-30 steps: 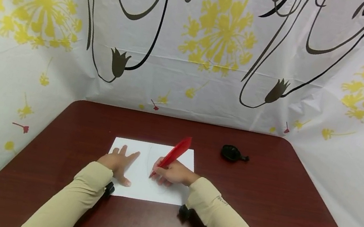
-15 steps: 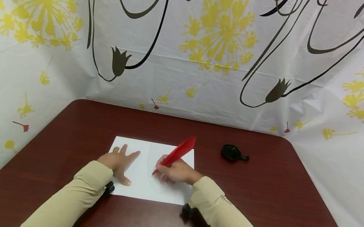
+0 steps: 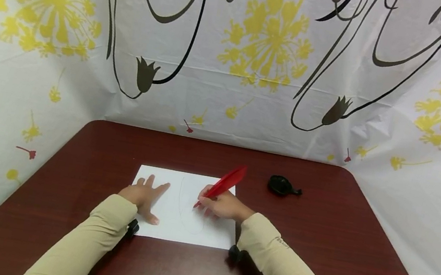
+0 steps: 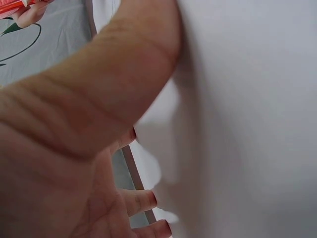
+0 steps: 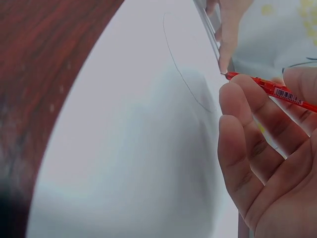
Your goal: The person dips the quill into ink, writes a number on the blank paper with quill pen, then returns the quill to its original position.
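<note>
A white sheet of paper [image 3: 166, 228] lies on the dark red-brown table. My left hand [image 3: 143, 197] rests on its left part with straight, spread fingers; the left wrist view shows the thumb [image 4: 148, 44] close up against the white sheet. In my right hand [image 3: 222, 203] I pinch a red feather pen [image 3: 232, 181] between thumb and fingers, its plume slanting up to the right. Its slim barrel [image 5: 282, 92] carries a barcode label, and the tip points down over the right half of the sheet. A thin curved line [image 5: 179, 74] is drawn on the paper.
Toward the back right of the table [image 3: 315, 250] sits a small black rounded object [image 3: 280, 185] with a short stub. A white cloth [image 3: 199, 56] with yellow and dark flower prints hangs behind the table and along both sides. Dark wrist cameras sit under both cuffs.
My right hand, with the feather pen, has moved right and slightly away from me over the paper. More of the curved line now shows. The left hand has stayed in place.
</note>
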Available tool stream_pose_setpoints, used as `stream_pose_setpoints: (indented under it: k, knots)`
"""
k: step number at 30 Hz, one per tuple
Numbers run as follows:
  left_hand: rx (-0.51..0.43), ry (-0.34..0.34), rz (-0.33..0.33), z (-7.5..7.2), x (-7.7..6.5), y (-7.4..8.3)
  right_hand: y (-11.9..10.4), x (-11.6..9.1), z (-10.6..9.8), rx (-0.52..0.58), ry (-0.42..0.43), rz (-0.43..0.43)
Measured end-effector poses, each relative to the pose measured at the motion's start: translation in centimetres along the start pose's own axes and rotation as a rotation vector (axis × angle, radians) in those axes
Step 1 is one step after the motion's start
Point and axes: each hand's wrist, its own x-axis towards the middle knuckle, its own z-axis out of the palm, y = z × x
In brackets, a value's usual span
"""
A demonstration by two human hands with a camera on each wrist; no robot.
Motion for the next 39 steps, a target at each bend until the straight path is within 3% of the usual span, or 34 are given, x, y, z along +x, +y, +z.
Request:
stream_pose_setpoints:
  k: [20, 29, 39]
  knots:
    - [0.002, 0.000, 0.006, -0.1, -0.2, 0.1, 2.1, -1.4, -3.2, -0.029, 0.063, -0.025]
    - [-0.003, -0.013, 0.001, 0.0, -0.1, -0.1, 3.2, -2.2, -4.6, -0.023, 0.106, 0.030]
    - [-0.004, -0.026, 0.005, -0.2, 0.0, -0.1, 4.6, -3.2, -6.9, -0.017, 0.130, 0.014]
